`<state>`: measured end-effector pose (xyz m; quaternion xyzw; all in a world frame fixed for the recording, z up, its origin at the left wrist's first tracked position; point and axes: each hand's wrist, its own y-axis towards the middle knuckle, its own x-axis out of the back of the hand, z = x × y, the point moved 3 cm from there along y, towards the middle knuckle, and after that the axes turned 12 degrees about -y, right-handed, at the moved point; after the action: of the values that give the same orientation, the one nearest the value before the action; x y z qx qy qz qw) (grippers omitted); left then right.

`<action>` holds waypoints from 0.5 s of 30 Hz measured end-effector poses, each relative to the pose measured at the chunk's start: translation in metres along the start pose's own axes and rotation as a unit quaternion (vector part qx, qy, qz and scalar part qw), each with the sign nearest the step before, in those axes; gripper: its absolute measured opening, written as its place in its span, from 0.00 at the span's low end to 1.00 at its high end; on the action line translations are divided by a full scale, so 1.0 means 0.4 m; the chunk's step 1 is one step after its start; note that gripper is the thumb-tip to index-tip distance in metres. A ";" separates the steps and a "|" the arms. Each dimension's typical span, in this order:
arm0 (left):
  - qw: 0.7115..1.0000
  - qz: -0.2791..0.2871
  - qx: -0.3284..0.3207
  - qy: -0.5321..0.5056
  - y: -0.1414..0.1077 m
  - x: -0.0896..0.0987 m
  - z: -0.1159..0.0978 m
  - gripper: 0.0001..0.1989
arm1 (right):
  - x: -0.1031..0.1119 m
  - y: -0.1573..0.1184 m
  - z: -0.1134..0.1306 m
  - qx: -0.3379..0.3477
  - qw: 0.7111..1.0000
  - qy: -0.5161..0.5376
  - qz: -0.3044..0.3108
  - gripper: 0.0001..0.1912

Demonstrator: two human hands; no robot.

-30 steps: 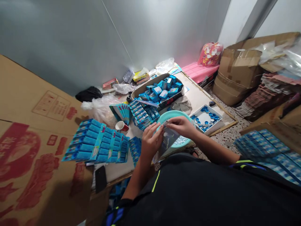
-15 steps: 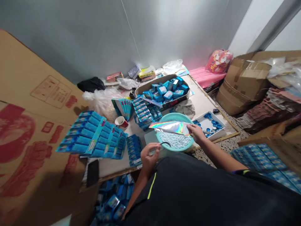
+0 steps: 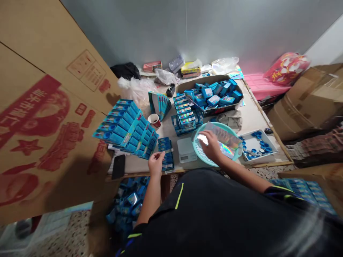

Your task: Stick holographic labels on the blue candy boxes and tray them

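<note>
My left hand (image 3: 156,162) is in a pinch beside a row of blue packs (image 3: 167,160) at the table's front. What its fingertips hold, if anything, is too small to make out. My right hand (image 3: 211,145) reaches over a turquoise basin (image 3: 195,151) of small pale pellets (image 3: 201,152), fingers curled down and close together. A bright silvery patch shows at its fingertips; I cannot tell what it is. A shiny rainbow-silver sheet (image 3: 227,137) lies across the basin's right part, partly behind that hand. Between basin and packs sits a small digital scale (image 3: 187,150).
Blue packs fill a carton (image 3: 180,85) behind the basin. At right, a white tray (image 3: 264,157) holds blue caps. Further left are stacked blue pack cards (image 3: 128,130), a paper cup (image 3: 154,121) and a phone (image 3: 118,167). A big cardboard box (image 3: 66,150) stands at left.
My view has swung left. The shiny sheet has gone from my right hand down onto the basin. My left hand has moved leftward from the basin; the dark curved thing at its fingertips no longer shows.
</note>
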<state>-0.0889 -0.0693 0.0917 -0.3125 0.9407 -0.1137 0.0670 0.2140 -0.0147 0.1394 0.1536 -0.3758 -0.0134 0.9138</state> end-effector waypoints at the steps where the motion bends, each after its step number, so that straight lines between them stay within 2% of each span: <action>1: 1.000 0.005 0.009 -0.003 0.007 0.008 0.006 0.29 | -0.059 0.006 0.040 -0.007 0.996 0.049 0.074 0.21; 3: 0.999 0.023 0.028 -0.005 0.020 0.020 0.019 0.31 | -0.181 0.007 0.101 -0.065 0.968 0.111 0.217 0.30; 4: 0.999 0.036 0.037 -0.003 0.025 0.025 0.027 0.31 | -0.235 0.003 0.124 -0.090 0.951 0.126 0.268 0.32; 6: 0.997 0.059 0.054 0.006 0.036 0.038 0.044 0.31 | -0.319 -0.007 0.155 -0.119 0.930 0.136 0.319 0.29; 8: 0.994 0.078 0.066 0.025 0.045 0.053 0.066 0.29 | -0.370 -0.017 0.172 -0.135 0.926 0.138 0.324 0.17; 10: 0.992 0.093 0.071 0.054 0.056 0.071 0.088 0.26 | -0.395 -0.030 0.179 -0.158 0.924 0.139 0.318 0.10; 15: 0.981 0.110 0.029 0.158 0.091 0.100 0.126 0.16 | -0.400 -0.061 0.196 -0.218 0.920 0.160 0.285 0.10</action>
<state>-0.1317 -0.0738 0.0316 -0.1832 0.9643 -0.1809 -0.0613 0.0472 -0.0366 0.0756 -0.1630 -0.2397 0.1905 0.9379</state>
